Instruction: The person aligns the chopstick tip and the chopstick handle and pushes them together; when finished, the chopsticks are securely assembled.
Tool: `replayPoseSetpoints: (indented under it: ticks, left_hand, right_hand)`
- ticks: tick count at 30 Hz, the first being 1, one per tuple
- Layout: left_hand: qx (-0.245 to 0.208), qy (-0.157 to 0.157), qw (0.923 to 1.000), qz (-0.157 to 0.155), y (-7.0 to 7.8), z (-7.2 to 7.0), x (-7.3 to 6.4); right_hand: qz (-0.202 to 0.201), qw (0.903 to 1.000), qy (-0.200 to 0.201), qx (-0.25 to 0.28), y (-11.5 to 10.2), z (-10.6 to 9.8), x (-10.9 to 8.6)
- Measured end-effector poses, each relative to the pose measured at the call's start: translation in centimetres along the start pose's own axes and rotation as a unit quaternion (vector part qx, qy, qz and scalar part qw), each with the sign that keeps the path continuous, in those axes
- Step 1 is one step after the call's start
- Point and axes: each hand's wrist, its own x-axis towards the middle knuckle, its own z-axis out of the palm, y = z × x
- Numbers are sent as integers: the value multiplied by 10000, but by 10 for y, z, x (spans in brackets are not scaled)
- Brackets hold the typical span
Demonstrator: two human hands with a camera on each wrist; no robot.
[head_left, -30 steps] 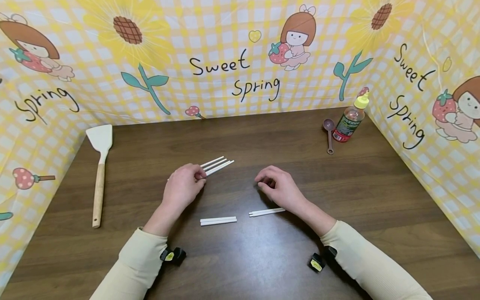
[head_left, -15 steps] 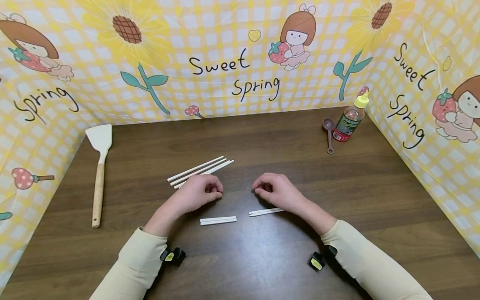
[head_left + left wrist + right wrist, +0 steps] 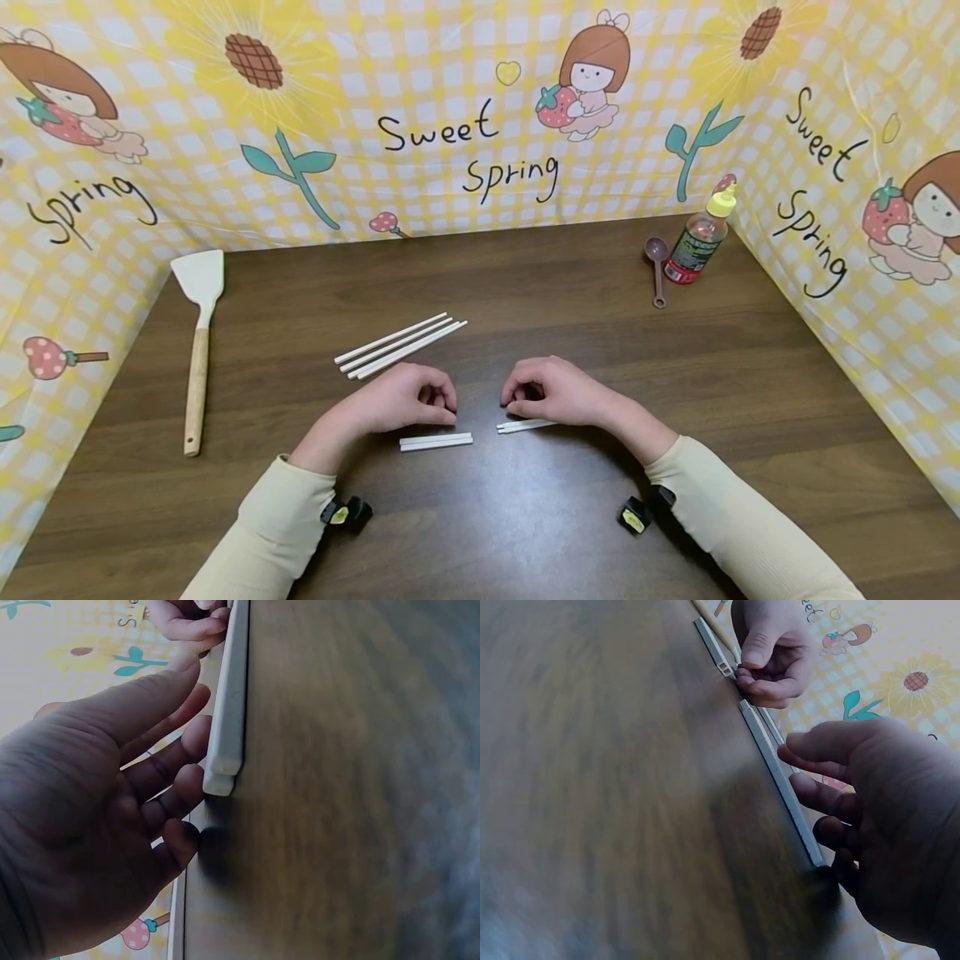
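Note:
In the head view my left hand [image 3: 397, 400] hovers just behind a pair of short white sticks [image 3: 437, 442], fingers loosely bent with nothing between them. Opposite it, my right hand [image 3: 567, 392] is equally relaxed, partly covering a second short white pair [image 3: 523, 426] whose left ends look stepped. Several longer, slim white sticks [image 3: 401, 346], like chopsticks, lie slanted behind my left hand. The left wrist view shows the fingertips beside the square-ended white sticks [image 3: 229, 727]. In the right wrist view the fingers are alongside the other white pair [image 3: 784, 784]; contact is unclear.
A white spatula [image 3: 198, 333] with a wooden handle lies at the left. At the back right a purple measuring spoon [image 3: 658, 267] lies beside a yellow-capped bottle [image 3: 699, 242]. Patterned cloth [image 3: 435, 92] walls the brown tabletop [image 3: 480, 542] at the back and sides.
My left hand has come away from the longer sticks, moving right and toward the near edge to the short pair. My right hand has lowered toward the short pair on its side.

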Motion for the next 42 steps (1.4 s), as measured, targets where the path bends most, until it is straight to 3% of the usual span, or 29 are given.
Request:
replayPoseSetpoints:
  ticks: [8, 17, 28, 34, 42]
  left_hand:
    - [231, -57, 9996, 144, -1, 2, 0]
    - [447, -58, 9988, 202, 0, 4, 0]
    - [538, -127, 9983, 197, 1, 4, 0]
    - [524, 12, 9985, 179, 1, 3, 1]
    - [640, 103, 9978, 142, -1, 2, 1]
  right_hand:
    - [-341, 9991, -123, -196, 1, 0, 0]
    - [-114, 9974, -317, -634, 0, 0, -1]
    - [-65, 9977, -187, -647, 1, 2, -1]
    - [-255, 9984, 2, -501, 1, 3, 0]
    - [-147, 9998, -4, 112, 1, 1, -1]
